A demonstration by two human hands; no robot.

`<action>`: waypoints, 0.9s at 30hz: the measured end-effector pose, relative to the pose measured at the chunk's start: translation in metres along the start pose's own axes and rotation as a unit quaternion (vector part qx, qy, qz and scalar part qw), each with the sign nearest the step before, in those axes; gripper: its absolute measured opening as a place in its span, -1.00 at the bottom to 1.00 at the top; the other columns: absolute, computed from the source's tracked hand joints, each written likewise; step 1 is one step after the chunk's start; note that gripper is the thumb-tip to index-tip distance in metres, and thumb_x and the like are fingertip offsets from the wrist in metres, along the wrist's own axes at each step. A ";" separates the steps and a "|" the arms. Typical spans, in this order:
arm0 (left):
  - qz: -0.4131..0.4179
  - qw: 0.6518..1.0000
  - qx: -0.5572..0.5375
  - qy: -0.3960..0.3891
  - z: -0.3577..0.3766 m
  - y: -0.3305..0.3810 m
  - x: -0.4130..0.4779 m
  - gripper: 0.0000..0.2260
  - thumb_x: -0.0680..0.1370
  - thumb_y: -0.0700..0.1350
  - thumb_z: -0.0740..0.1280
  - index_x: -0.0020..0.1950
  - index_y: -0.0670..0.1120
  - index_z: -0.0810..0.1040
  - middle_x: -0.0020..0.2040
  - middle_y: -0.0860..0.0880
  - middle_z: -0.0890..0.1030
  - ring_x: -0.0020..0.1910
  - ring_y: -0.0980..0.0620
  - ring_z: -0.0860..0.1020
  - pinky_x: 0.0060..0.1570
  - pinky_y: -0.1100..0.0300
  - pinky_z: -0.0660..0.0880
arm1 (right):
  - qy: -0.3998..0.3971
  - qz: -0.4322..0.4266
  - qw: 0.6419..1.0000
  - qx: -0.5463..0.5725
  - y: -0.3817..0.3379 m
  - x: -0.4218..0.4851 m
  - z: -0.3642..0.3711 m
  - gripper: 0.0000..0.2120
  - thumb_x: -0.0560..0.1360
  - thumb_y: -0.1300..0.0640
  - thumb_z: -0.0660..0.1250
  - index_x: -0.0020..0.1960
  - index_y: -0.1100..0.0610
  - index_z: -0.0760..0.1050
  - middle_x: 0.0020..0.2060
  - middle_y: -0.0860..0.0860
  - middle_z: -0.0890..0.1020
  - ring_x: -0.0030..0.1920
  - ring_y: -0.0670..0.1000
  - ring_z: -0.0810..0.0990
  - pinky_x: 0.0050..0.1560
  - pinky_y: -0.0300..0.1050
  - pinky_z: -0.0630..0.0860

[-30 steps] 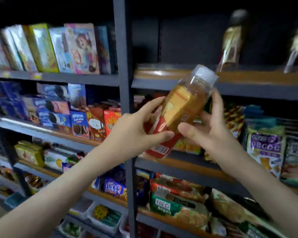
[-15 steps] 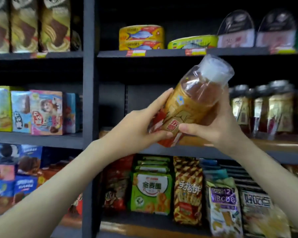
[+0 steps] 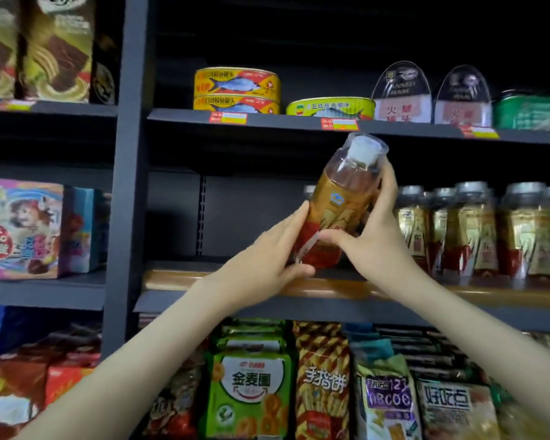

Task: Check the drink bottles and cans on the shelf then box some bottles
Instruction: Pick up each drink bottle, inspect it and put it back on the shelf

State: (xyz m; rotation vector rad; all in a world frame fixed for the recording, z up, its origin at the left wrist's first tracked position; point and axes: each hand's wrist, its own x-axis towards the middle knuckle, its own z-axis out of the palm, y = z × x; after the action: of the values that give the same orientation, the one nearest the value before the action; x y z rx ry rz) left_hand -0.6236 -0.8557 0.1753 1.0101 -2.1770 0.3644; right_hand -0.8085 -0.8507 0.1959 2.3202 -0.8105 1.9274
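A tea bottle (image 3: pixel 343 198) with amber drink, a gold and red label and a white cap under a clear cover is nearly upright, just above the wooden-edged shelf (image 3: pixel 204 281). My left hand (image 3: pixel 267 258) holds its lower left side, thumb under the base. My right hand (image 3: pixel 375 236) grips its right side, fingers up behind the neck and thumb across the label. A row of the same bottles (image 3: pixel 470 230) stands on that shelf to the right.
Fish tins (image 3: pixel 237 90) and other tins sit on the shelf above. Snack bags (image 3: pixel 251 385) fill the shelf below. Biscuit boxes (image 3: pixel 23 227) stand in the left bay behind a dark upright post (image 3: pixel 127 185). The shelf left of the bottle is bare.
The bottle has gone from tilted to nearly upright and moved toward the shelf with the other bottles. The view has lifted, so the higher shelves now show.
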 end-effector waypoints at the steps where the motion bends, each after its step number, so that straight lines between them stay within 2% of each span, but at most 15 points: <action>1: 0.006 0.997 0.067 -0.026 0.000 -0.010 -0.001 -0.32 0.60 0.19 0.14 0.54 0.15 -0.25 0.60 0.02 0.00 0.55 0.08 0.00 0.49 0.11 0.07 | -0.016 -0.008 1.000 -0.022 0.003 0.006 -0.004 0.13 0.35 0.23 0.54 0.51 -0.14 -0.27 0.52 -0.09 0.09 0.47 -0.12 0.22 0.37 -0.34 0.29; 2: -0.004 0.991 0.125 -0.041 0.001 -0.019 -0.004 -0.35 0.58 0.30 0.01 0.56 0.14 -0.21 0.60 0.02 -0.04 0.56 0.06 -0.05 0.52 0.08 0.00 | -0.040 -0.008 0.998 -0.046 0.006 0.013 -0.006 0.15 0.36 0.24 0.54 0.49 -0.18 -0.31 0.52 -0.11 0.06 0.46 -0.11 0.23 0.30 -0.44 0.29; 4: -0.028 0.979 0.198 -0.047 0.004 -0.033 -0.010 -0.25 0.47 0.45 -0.21 0.59 0.12 -0.05 0.59 0.02 0.08 0.54 0.02 0.06 0.46 0.12 0.07 | -0.106 0.020 0.990 -0.091 0.012 0.024 -0.009 0.19 0.38 0.23 0.53 0.46 -0.27 -0.39 0.52 -0.06 0.10 0.32 -0.09 0.43 0.09 -0.52 0.37; 6: -0.019 0.974 0.226 -0.025 0.009 -0.038 -0.013 -0.18 0.40 0.40 -0.34 0.57 0.09 0.11 0.53 0.03 0.25 0.48 0.03 0.24 0.37 0.14 0.22 | -0.161 0.048 0.977 -0.134 0.022 0.032 -0.004 0.20 0.40 0.20 0.52 0.44 -0.31 -0.43 0.42 0.01 0.30 -0.05 -0.19 0.57 -0.13 -0.48 0.43; 7: -0.009 0.973 0.230 -0.015 0.011 -0.040 -0.014 -0.18 0.40 0.38 -0.35 0.54 0.09 0.18 0.49 0.05 0.32 0.44 0.05 0.29 0.33 0.14 0.27 | -0.180 0.060 0.971 -0.147 0.027 0.035 -0.001 0.19 0.41 0.19 0.51 0.44 -0.30 -0.44 0.34 0.02 0.39 -0.17 -0.22 0.57 -0.17 -0.44 0.43; 8: -0.002 0.973 0.230 -0.005 0.011 -0.041 -0.013 -0.19 0.41 0.37 -0.35 0.52 0.10 0.23 0.46 0.07 0.36 0.41 0.06 0.33 0.28 0.15 0.30 | -0.192 0.075 0.966 -0.153 0.033 0.039 0.004 0.17 0.42 0.18 0.49 0.45 -0.28 -0.45 0.29 0.04 0.45 -0.20 -0.20 0.57 -0.16 -0.39 0.45; 10: 0.005 0.974 0.225 0.009 0.013 -0.044 -0.013 -0.21 0.41 0.36 -0.35 0.50 0.13 0.25 0.42 0.12 0.39 0.37 0.10 0.36 0.23 0.18 0.33 | -0.200 0.112 0.962 -0.149 0.042 0.048 0.015 0.15 0.46 0.17 0.46 0.46 -0.27 -0.48 0.29 0.04 0.45 -0.11 -0.08 0.60 -0.06 -0.25 0.51; 11: 0.006 0.975 0.223 0.014 0.013 -0.044 -0.012 -0.22 0.41 0.36 -0.35 0.50 0.14 0.25 0.41 0.13 0.39 0.35 0.11 0.36 0.21 0.19 0.34 | -0.211 0.130 0.957 -0.149 0.047 0.053 0.021 0.14 0.47 0.17 0.45 0.45 -0.27 -0.49 0.33 0.03 0.40 0.01 0.00 0.60 0.02 -0.16 0.54; 13: 0.009 0.975 0.219 0.022 0.014 -0.046 -0.013 -0.24 0.42 0.36 -0.34 0.49 0.15 0.25 0.40 0.14 0.40 0.34 0.12 0.38 0.19 0.20 0.36 | -0.237 0.153 0.944 -0.170 0.057 0.061 0.033 0.10 0.50 0.13 0.41 0.43 -0.30 -0.51 0.46 0.14 0.29 0.22 0.13 0.52 0.19 0.02 0.52; 15: 0.012 0.976 0.216 0.026 0.015 -0.047 -0.014 -0.26 0.45 0.35 -0.31 0.49 0.14 0.27 0.39 0.13 0.42 0.32 0.11 0.40 0.17 0.19 0.37 | -0.249 0.171 0.934 -0.188 0.066 0.068 0.042 0.08 0.52 0.12 0.39 0.40 -0.33 -0.52 0.48 0.22 0.20 0.29 0.18 0.46 0.21 0.10 0.49; 21: 0.018 0.975 0.218 0.024 0.013 -0.047 -0.013 -0.34 0.52 0.34 -0.21 0.49 0.11 0.27 0.38 0.11 0.44 0.31 0.10 0.42 0.16 0.20 0.38 | -0.297 0.213 0.897 -0.249 0.078 0.081 0.047 0.06 0.56 0.06 0.32 0.31 -0.31 -0.64 0.52 0.30 -0.05 0.40 0.28 0.33 0.33 0.20 0.36; 23: 0.007 0.975 0.219 0.028 0.013 -0.046 -0.010 -0.37 0.54 0.35 -0.15 0.49 0.09 0.29 0.37 0.09 0.44 0.30 0.08 0.43 0.15 0.18 0.39 | -0.316 0.216 0.886 -0.262 0.078 0.084 0.045 0.06 0.56 0.03 0.32 0.28 -0.31 -0.67 0.52 0.31 -0.06 0.40 0.29 0.34 0.35 0.21 0.37; 25: -0.007 0.972 0.231 0.043 0.015 -0.043 -0.009 -0.35 0.54 0.33 -0.15 0.42 0.03 0.40 0.27 0.04 0.53 0.19 0.03 0.52 0.07 0.13 0.45 | -0.326 0.223 0.881 -0.261 0.079 0.085 0.040 0.04 0.55 -0.03 0.32 0.31 -0.33 -0.64 0.53 0.29 -0.07 0.42 0.29 0.31 0.38 0.22 0.34; 27: 0.000 0.968 0.234 0.093 0.022 -0.040 -0.008 -0.43 0.57 0.26 -0.05 0.28 -0.05 0.54 0.11 -0.01 0.62 0.02 -0.03 0.61 -0.05 0.08 0.51 | -0.311 0.224 0.889 -0.252 0.078 0.083 0.028 -0.08 0.55 -0.15 0.27 0.41 -0.34 -0.50 0.56 0.19 -0.15 0.52 0.26 0.11 0.47 0.20 0.16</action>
State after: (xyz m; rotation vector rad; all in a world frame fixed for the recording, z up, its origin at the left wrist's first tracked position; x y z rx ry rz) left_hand -0.6005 -0.8888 0.1528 1.1701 -1.9602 0.9680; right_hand -0.8051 -0.9588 0.2419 2.5250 -1.7704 0.8120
